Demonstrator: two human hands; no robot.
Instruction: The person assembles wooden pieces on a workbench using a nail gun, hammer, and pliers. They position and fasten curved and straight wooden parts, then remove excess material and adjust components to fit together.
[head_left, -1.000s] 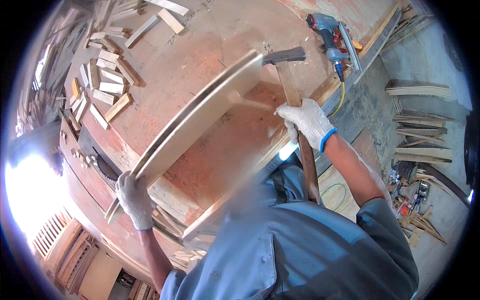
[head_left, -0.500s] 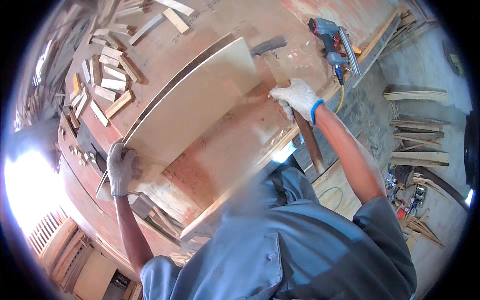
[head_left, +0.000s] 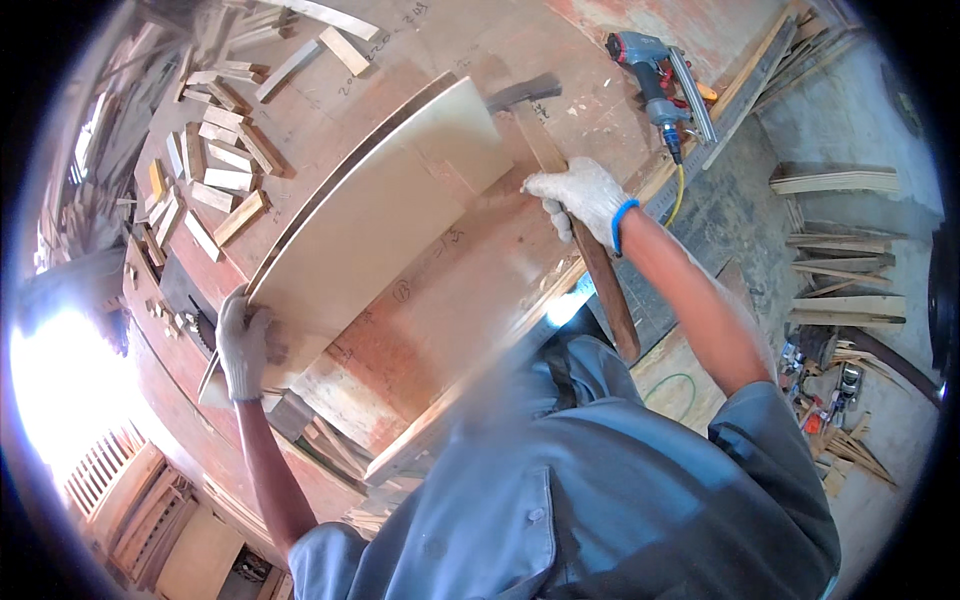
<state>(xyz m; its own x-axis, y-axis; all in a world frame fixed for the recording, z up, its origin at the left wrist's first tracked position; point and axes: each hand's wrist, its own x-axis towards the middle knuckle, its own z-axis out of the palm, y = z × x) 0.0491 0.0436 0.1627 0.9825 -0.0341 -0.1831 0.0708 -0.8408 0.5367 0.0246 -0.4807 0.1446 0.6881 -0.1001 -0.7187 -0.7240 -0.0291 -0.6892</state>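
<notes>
My left hand [head_left: 243,345], in a pale knit glove, grips the lower left end of a curved plywood panel [head_left: 385,220]. The panel is long and pale, with a rounded far edge. Darker wood shows along that edge, so it seems to be layered or framed. In a similar glove with a blue cuff, my right hand [head_left: 580,198] is closed round the wooden handle of a hammer [head_left: 611,290]. Its dark metal head points away from me, just beyond the panel's right end. Whether the head touches the panel or the table, I cannot tell.
A nail gun [head_left: 655,85] with a yellow hose lies at the table's right edge. Several short wood blocks [head_left: 230,180] are scattered at the far left of the worktable [head_left: 440,335]. A saw blade [head_left: 203,328] shows beyond my left hand. Stacked wood strips [head_left: 845,310] stand at the right.
The view has shifted slightly. My right hand with the hammer shows a little further left; my left hand keeps its hold on the plywood panel. Little else differs.
</notes>
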